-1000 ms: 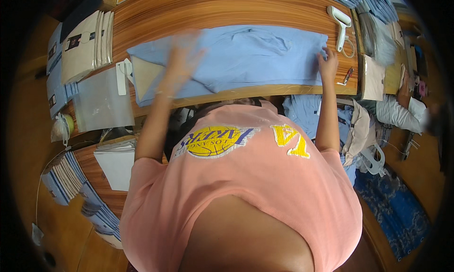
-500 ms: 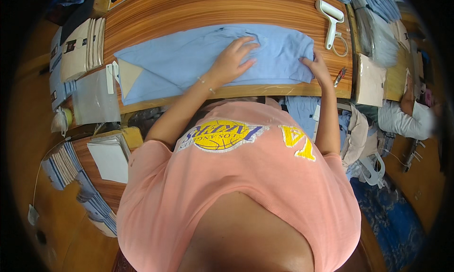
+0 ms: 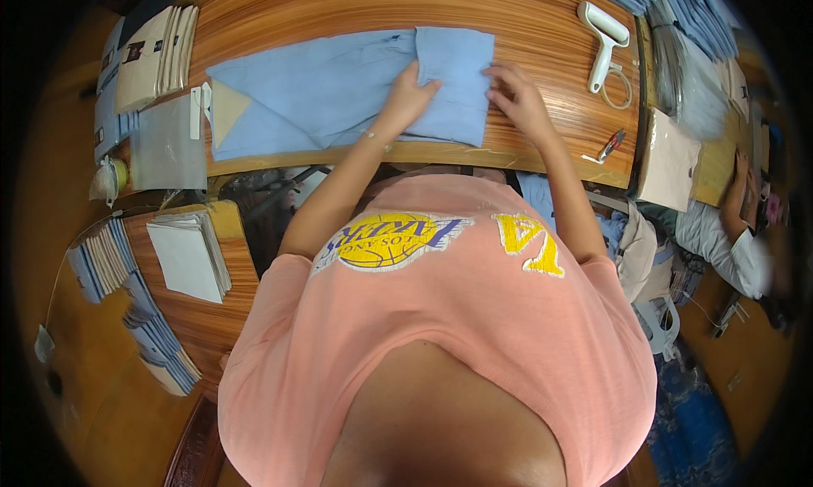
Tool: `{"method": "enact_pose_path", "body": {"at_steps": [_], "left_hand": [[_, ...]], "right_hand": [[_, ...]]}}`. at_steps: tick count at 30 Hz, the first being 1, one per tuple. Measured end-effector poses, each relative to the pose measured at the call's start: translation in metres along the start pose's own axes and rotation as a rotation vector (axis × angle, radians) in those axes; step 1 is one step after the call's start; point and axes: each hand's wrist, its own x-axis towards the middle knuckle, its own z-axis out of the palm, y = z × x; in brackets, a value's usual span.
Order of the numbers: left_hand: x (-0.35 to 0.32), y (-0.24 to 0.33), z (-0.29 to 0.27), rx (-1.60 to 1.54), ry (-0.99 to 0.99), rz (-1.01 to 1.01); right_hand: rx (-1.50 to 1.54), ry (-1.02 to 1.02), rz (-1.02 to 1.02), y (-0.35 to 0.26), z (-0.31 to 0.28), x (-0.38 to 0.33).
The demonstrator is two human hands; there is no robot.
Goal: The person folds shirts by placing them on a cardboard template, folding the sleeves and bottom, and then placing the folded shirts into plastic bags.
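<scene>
A light blue garment (image 3: 296,89), folded long and narrow, lies across the wooden table in front of me; its kind is not clear. At its right end a part is turned over leftward as a smooth flap. My left hand (image 3: 408,102) is at the flap's left edge, thumb on top and the other fingertips hidden, apparently under the cloth. Close against the folded right edge is my right hand (image 3: 518,102), its fingers bent and apart, with thumb and fingertips near the edge. A beige triangular patch (image 3: 229,113) shows at the garment's left end.
A white lint roller (image 3: 604,47) lies at the far right, with a red-handled small tool (image 3: 611,146) nearer. Packaged beige garments (image 3: 157,59) stand at the left beside a clear plastic bag (image 3: 165,144). Bagged blue clothes are stacked at the right edge. A co-worker's arm (image 3: 735,199) is at the right.
The garment's right end has been folded over to the left, making it shorter. My right hand has moved left with it; my left hand has gone from lying spread to the flap's edge.
</scene>
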Motion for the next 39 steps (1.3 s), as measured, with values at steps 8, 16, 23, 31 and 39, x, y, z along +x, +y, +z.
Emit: {"method": "enact_pose_path", "body": {"at_steps": [8, 16, 23, 31, 39], "left_hand": [[-0.060, 0.008, 0.054, 0.579, 0.064, 0.513], [-0.063, -0.028, 0.072, 0.698, 0.150, 0.334], [-0.106, 0.010, 0.012, 0.176, -0.156, 0.041], [-0.127, 0.002, -0.158, -0.844, 0.174, -0.219], [-0.087, -0.115, -0.220, -0.386, 0.700, -0.149]], "right_hand": [[-0.355, -0.090, -0.113, 0.004, 0.008, 0.009], [-0.622, -0.270, -0.686, 0.035, -0.022, 0.064], [-0.562, -0.923, -0.725, -0.038, -0.028, 0.127], [-0.080, -0.940, -0.377, -0.159, 0.043, 0.213], [0.131, -0.613, -0.028, -0.097, 0.178, 0.258]]}}
